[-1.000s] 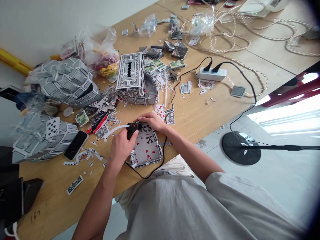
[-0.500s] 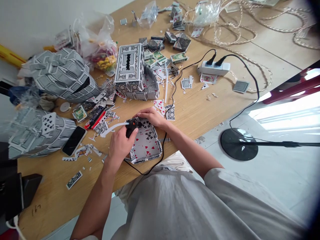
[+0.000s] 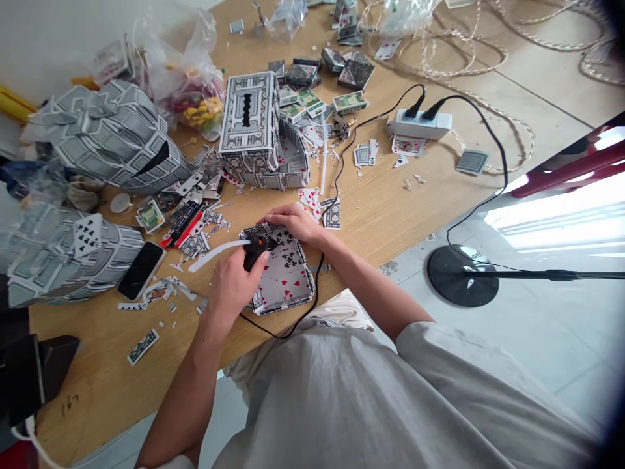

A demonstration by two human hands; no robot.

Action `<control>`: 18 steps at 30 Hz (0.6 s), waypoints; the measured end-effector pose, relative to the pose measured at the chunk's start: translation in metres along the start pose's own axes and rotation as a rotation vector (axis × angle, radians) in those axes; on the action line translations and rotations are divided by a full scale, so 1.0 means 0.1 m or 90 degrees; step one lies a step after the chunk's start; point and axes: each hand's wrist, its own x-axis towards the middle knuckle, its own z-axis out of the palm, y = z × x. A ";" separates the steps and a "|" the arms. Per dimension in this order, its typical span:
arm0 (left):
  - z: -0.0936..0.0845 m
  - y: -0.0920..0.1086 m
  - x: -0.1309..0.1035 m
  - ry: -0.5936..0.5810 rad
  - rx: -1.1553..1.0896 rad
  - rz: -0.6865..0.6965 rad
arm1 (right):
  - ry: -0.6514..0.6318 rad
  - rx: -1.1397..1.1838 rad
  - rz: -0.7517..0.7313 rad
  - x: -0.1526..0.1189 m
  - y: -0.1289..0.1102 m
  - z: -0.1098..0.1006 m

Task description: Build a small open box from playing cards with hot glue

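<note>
My left hand is wrapped round a black hot glue gun, and a long white glue stick sticks out of its back toward the left. The nozzle points right, over the inside of an open shallow box made of playing cards. Card faces with hearts and clubs line this box, near the table's front edge. At the far rim, my right hand grips the box wall; its fingertips are partly hidden. The gun's black cord passes along the box's right side.
Beyond stands a card-covered box with a slot. Two woven card pieces and a phone lie left. Card scraps, card packs and a power strip are on the wooden table. A stand base is on the floor.
The whole view has shifted slightly. Both hands keep their hold, with the glue gun in nearly the same spot over the box.
</note>
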 end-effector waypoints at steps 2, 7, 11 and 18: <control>0.00 -0.01 -0.02 -0.002 0.000 0.002 | -0.001 0.000 -0.001 0.00 0.00 0.00; -0.01 -0.01 -0.06 -0.009 -0.002 -0.002 | -0.004 0.003 -0.001 0.00 0.00 -0.01; -0.01 -0.01 -0.03 -0.002 0.000 0.002 | -0.001 0.000 -0.002 0.00 -0.01 0.00; -0.01 -0.02 0.11 0.041 -0.002 0.011 | 0.000 0.002 -0.005 -0.01 -0.02 0.00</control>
